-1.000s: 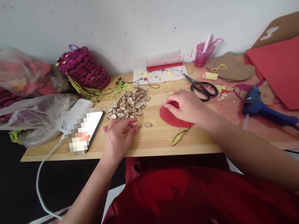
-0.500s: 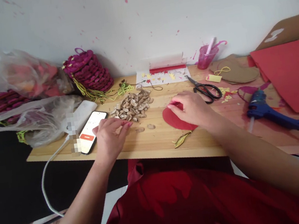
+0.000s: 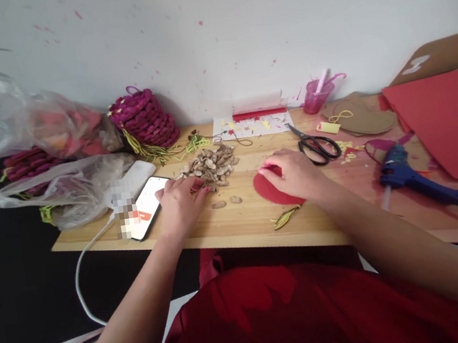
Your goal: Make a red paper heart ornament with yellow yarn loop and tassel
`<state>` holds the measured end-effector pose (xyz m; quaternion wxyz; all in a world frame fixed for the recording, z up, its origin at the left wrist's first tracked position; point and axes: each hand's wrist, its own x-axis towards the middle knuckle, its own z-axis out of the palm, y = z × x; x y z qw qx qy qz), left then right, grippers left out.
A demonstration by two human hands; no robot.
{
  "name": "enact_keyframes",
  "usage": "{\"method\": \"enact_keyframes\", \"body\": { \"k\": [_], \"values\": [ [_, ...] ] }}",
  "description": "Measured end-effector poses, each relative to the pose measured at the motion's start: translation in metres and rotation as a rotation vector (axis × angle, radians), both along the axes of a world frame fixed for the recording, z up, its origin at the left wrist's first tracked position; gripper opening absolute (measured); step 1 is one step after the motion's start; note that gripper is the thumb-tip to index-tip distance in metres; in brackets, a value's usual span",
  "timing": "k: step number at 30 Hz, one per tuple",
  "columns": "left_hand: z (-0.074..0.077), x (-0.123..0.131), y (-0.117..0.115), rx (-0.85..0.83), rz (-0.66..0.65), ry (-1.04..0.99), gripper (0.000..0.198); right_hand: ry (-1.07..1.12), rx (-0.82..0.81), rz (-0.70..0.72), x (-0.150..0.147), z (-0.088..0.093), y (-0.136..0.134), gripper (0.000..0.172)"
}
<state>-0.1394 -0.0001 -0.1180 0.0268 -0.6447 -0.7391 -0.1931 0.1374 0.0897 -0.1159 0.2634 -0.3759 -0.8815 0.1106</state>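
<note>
My left hand [image 3: 182, 203] is at the front edge of a pile of brown shells [image 3: 211, 164], its fingertips drawn together at the shells; whether something is between them is too small to tell. A red round piece [image 3: 272, 191] lies on the wooden table [image 3: 237, 232], with a yellow and black tassel [image 3: 286, 218] at its lower edge. My right hand [image 3: 291, 173] rests over this piece, thumb and index finger pinched together above it; what they hold is hidden. Two loose shells [image 3: 235, 199] lie between my hands.
A lit phone [image 3: 149, 208], a white power bank [image 3: 140, 175] and plastic bags [image 3: 73, 187] are at left. Behind stands a purple woven bundle [image 3: 142, 118]. Black scissors [image 3: 318, 147], a blue glue gun [image 3: 418, 182] and red sheets [image 3: 448, 123] are at right.
My left hand has moved right and reached the near edge of the shell pile. My right hand stays over the red piece. The whole view has shifted slightly.
</note>
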Motion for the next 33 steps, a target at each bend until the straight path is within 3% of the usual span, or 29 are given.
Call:
{"method": "enact_keyframes", "body": {
  "k": [11,16,20,27,30,33],
  "values": [
    [-0.006,-0.009,0.009,-0.006,0.005,-0.067,0.015,-0.010,-0.016,0.025,-0.001,0.001,-0.001,0.016],
    [0.005,-0.014,0.010,0.040,-0.037,-0.093,0.011,-0.020,-0.008,0.041,-0.001,0.003,-0.002,0.017],
    [0.016,-0.018,0.006,0.046,-0.071,-0.295,0.015,-0.013,0.004,0.047,0.000,0.004,-0.002,0.014],
    [0.017,-0.017,-0.027,-0.229,-0.201,-0.560,0.028,-0.047,-0.018,0.047,0.000,0.004,-0.001,0.015],
    [0.017,-0.015,-0.039,-0.338,-0.259,-0.593,0.025,-0.056,-0.014,0.053,-0.001,0.003,-0.001,0.016],
    [0.016,-0.013,-0.042,-0.329,-0.236,-0.545,0.025,-0.048,0.002,0.061,-0.001,0.003,-0.002,0.016]
  ]
}}
